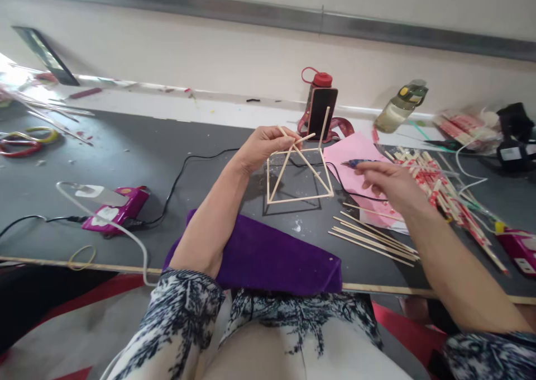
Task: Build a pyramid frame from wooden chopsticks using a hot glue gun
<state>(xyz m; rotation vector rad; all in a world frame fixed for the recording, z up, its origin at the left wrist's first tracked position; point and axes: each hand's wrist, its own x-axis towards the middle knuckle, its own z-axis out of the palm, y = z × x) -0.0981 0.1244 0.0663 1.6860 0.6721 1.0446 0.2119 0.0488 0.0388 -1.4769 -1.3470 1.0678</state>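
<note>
A square frame of thin wooden sticks (299, 199) stands on the dark table, with two sticks leaning up from its near corners and crossing above it. My left hand (270, 145) is closed at that crossing, thumb and fingers pinching the sticks. One more stick (325, 127) rises from the far right corner. Over the pink paper (349, 148), my right hand (391, 183) grips a slim dark-blue pen-like tool (359, 162), its narrow tip pointing left toward the frame. Several loose sticks (372, 241) lie on the table below my right hand.
A phone (322, 112) leans on a red-capped bottle (322, 79) behind the frame. Purple cloth (276, 257) covers the near edge. To the right lie red-and-white wrapped sticks (444, 193); a clear bottle (400, 109) stands behind. Cables run from a purple power strip (117, 209). Scissors (29, 141) lie left.
</note>
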